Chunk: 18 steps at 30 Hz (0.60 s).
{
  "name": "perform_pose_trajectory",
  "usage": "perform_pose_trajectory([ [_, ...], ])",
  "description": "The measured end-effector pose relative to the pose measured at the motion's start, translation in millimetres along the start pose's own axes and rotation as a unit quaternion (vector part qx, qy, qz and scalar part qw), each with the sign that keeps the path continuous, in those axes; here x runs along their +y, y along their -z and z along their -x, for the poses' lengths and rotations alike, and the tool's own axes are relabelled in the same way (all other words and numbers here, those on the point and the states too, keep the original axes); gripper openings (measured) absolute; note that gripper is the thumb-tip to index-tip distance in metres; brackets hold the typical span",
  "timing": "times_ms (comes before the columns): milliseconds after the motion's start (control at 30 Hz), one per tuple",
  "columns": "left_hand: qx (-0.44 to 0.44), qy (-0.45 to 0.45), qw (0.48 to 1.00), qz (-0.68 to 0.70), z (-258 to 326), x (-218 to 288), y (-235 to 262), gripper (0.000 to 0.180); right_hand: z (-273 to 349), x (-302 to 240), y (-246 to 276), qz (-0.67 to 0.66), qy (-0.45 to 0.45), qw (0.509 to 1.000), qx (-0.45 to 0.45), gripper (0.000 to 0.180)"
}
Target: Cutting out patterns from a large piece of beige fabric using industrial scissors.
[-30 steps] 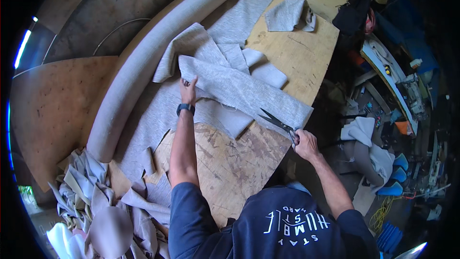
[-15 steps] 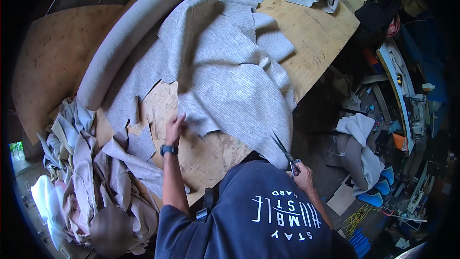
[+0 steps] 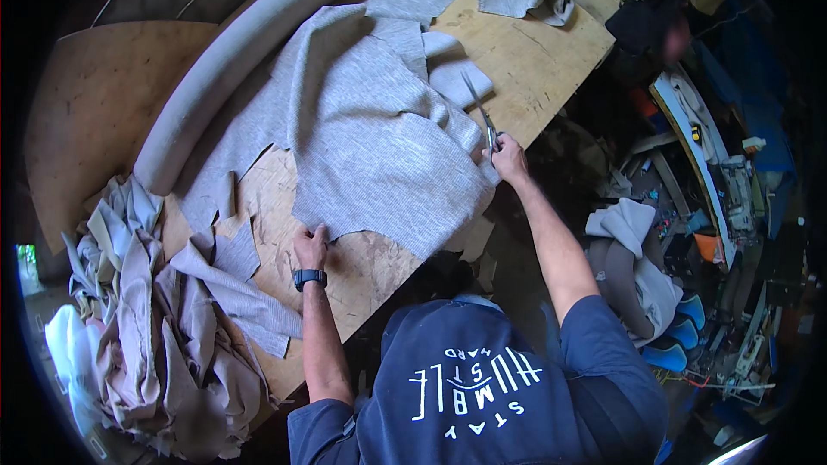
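Cloth (image 3: 379, 155), grey and a little folded, lies across the middle of the frame on the wooden bench (image 3: 551, 60). Right hand (image 3: 510, 159), right of the centre, has its grip closed around the handles of the scissors (image 3: 492, 132), whose blades point to the upper left. Left hand (image 3: 310, 250) is at the cloth's lower edge; whether its grip pinches this edge, I cannot tell. One long roll (image 3: 220, 73) lies at the upper left.

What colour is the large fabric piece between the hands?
The fabric piece is light grey, finely streaked; the head view shows it best.
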<state>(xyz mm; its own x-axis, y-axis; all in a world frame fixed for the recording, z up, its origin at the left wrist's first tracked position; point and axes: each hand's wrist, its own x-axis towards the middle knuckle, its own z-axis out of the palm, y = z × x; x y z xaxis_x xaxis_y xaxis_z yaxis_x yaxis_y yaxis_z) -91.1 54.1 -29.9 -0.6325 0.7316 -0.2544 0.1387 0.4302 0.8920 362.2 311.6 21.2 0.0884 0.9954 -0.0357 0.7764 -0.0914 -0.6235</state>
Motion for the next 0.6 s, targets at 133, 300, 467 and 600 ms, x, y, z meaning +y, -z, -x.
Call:
perform_pose_trajectory([
  [133,0.006,0.032,0.998,-0.052,4.0,-19.1,37.8,0.021,-9.3,1.3,12.6,0.075,0.015,0.986,-0.149,0.033],
  [300,-0.015,0.076,0.997,0.001,33.3,4.6,51.2,0.013,-2.3,49.1,82.5,-0.038,0.022,0.988,-0.146,0.022],
  [467,0.007,0.116,0.985,0.126,50.0,-15.5,12.1,0.016,10.6,72.2,99.1,0.010,-0.013,0.999,-0.052,0.022],
  [600,0.031,0.111,0.983,0.140,44.9,-6.7,-1.0,0.023,-5.8,73.2,116.2,0.056,0.020,0.998,-0.014,0.021],
])
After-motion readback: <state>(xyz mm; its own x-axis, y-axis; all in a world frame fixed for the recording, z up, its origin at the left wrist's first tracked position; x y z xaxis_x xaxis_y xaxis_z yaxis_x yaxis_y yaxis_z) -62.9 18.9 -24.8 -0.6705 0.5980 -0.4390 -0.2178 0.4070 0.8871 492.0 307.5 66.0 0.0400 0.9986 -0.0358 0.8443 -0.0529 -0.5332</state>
